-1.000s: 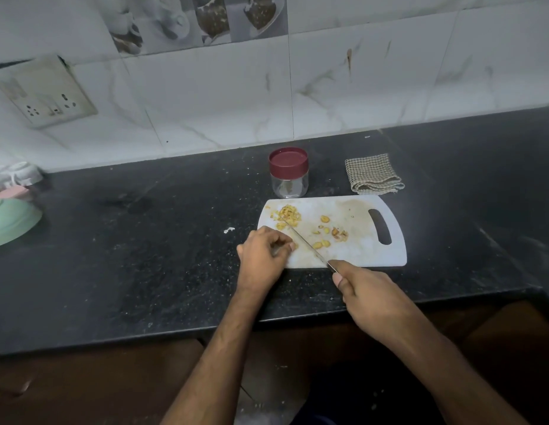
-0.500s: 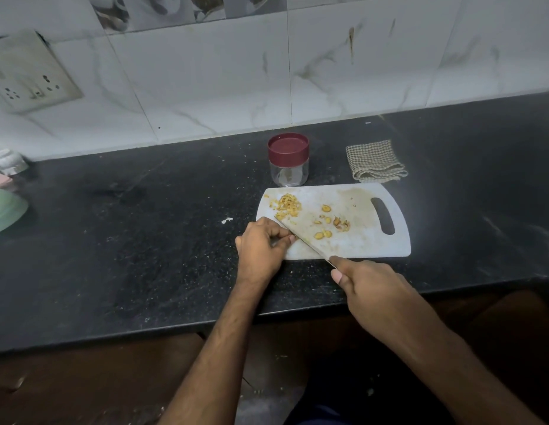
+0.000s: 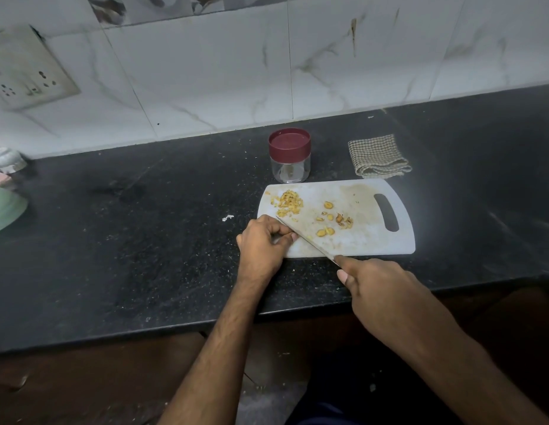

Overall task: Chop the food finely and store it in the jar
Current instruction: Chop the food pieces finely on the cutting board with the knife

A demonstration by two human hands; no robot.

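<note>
- Knife [image 3: 303,237] work has barely shifted over the last second: the blade lies on the same slant across the near-left corner of the white cutting board [image 3: 368,240], its tip close to the left hand [image 3: 262,240].
- Left hand is curled at the board's near-left corner, fingertips bunched against the blade; it seems to pinch a small piece there, but the piece itself is hidden.
- Right hand [image 3: 386,289] is wrapped around the knife handle at the counter's front edge, index finger stretched along the spine.
- Chopped pile [image 3: 288,202] sits as before at the board's far-left corner; several whole yellow pieces [image 3: 328,217] remain spread mid-board, well apart from the blade.
- Jar [image 3: 290,155] stands just behind the board's far edge, maroon lid on, looking nearly empty.
- Folded checked cloth [image 3: 379,156] lies to its right, near the board's far-right corner.
- Judgement: chopping is partway done; the loose pieces need cutting before the jar is opened and filled.
</note>
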